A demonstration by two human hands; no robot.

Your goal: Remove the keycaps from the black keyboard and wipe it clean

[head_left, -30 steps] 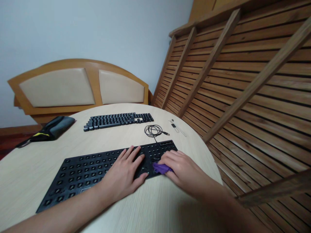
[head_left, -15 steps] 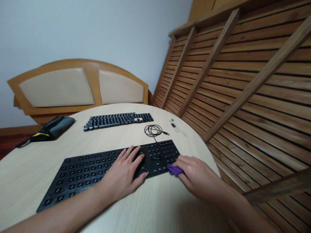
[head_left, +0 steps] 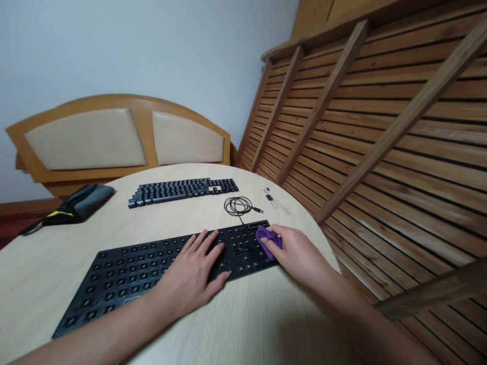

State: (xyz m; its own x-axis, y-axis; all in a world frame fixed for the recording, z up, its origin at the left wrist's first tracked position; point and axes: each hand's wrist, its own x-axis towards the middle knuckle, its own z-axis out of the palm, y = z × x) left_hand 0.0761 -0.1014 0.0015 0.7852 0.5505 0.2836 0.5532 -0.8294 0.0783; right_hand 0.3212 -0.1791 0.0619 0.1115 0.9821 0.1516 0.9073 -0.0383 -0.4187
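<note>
A black keyboard base (head_left: 125, 266) with its keycaps off lies at a slant along the near side of the table. Flat on its middle rests my left hand (head_left: 196, 271), fingers spread. My right hand (head_left: 294, 251) pinches a purple cloth (head_left: 269, 241) against the base's right end, over the number-pad area. Part of the cloth is hidden under my fingers. The base's coiled black USB cable (head_left: 238, 206) lies just beyond it. Farther back, the loose black keycaps (head_left: 171, 190) are laid out in keyboard order.
A keycap puller (head_left: 270, 198) and a thin white stick (head_left: 280, 205) lie at the right of the round table (head_left: 243, 324). A dark pouch with a yellow stripe (head_left: 78, 203) is at the left edge. A slatted wooden panel (head_left: 357, 142) leans close on the right.
My right hand has moved the purple cloth up and slightly left, from the base's lower right edge onto its right end. My left hand stays on the base.
</note>
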